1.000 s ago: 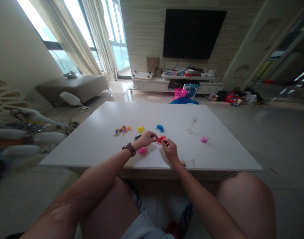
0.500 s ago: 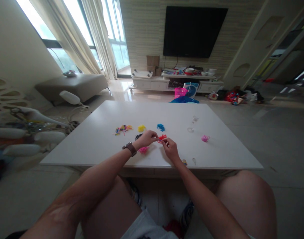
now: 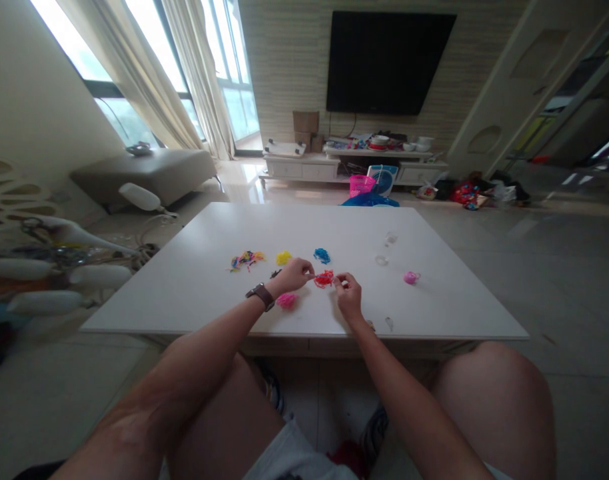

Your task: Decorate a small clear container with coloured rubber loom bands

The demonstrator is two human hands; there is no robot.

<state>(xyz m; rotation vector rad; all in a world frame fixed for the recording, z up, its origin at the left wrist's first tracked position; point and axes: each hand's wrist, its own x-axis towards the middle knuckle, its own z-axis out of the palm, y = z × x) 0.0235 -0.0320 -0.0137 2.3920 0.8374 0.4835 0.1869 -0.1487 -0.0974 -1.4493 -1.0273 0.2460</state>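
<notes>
A small heap of thin red strands (image 3: 324, 279), which look like rubber bands, lies on the white table between my hands. From its left side, my left hand (image 3: 297, 273) pinches with the fingertips at the heap's edge, a dark watch on the wrist. My right hand (image 3: 349, 295) is closed in a pinch just right of the heap. Whatever either pinch holds is too small to make out. Beside my left wrist sits a pink heap (image 3: 287, 301); a black heap (image 3: 276, 274) is partly hidden behind that hand. Yellow (image 3: 283, 257) and blue (image 3: 322, 255) heaps lie farther back.
A mixed-colour heap (image 3: 247, 260) lies left on the table (image 3: 184, 300). Toward the right are a pink item (image 3: 411, 278), a clear ring (image 3: 381, 261) and a small clear piece (image 3: 389, 324) near the front edge. A TV cabinet (image 3: 304, 168) stands beyond.
My right hand has drawn a little to the right, away from my left hand, so more of the red heap shows between them. My left hand has shifted slightly left.
</notes>
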